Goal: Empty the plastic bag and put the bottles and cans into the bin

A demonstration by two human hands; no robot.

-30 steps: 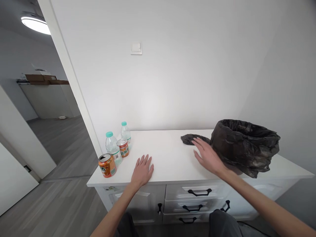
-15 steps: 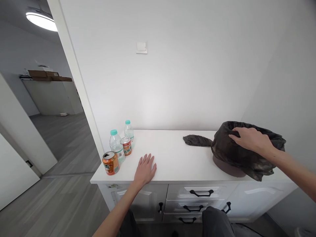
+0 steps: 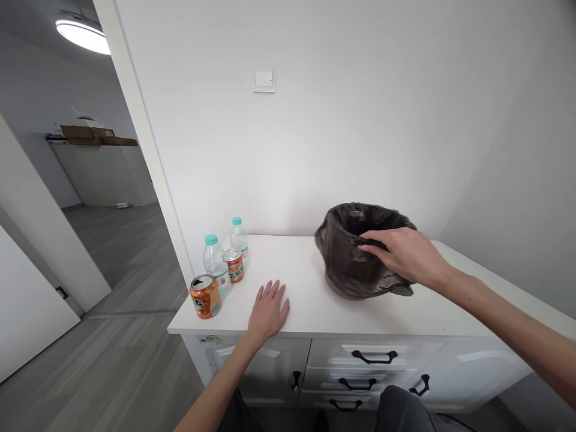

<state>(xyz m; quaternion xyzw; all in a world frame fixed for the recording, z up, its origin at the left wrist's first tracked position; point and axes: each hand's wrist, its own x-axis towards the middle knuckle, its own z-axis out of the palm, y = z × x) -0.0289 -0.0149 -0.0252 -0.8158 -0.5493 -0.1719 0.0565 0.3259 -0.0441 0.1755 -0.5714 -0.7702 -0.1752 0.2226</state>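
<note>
My right hand (image 3: pixel 402 255) grips the near rim of a trash bin (image 3: pixel 348 267) lined with a black plastic bag, thumb inside and fingers over the edge. The bin is slightly blurred, and I cannot tell if its base touches the white cabinet top (image 3: pixel 288 318). Flat on that top, with fingers spread, rests my left hand (image 3: pixel 269 312). To its left stand an orange drink can (image 3: pixel 206 298) with an opened lid, a smaller red-and-white can (image 3: pixel 234 267), and two clear bottles with teal caps, a nearer bottle (image 3: pixel 216 264) and a farther bottle (image 3: pixel 239 239).
A white wall with a light switch (image 3: pixel 264 81) rises behind the cabinet. Drawers with black handles (image 3: pixel 374 358) face me. On the left, a doorway opens to a room with cardboard boxes (image 3: pixel 87 133) on a counter.
My right hand has brought the bin leftward across the cabinet top. The bag's dark loose tail that lay left of the bin no longer shows. My left hand stays in place.
</note>
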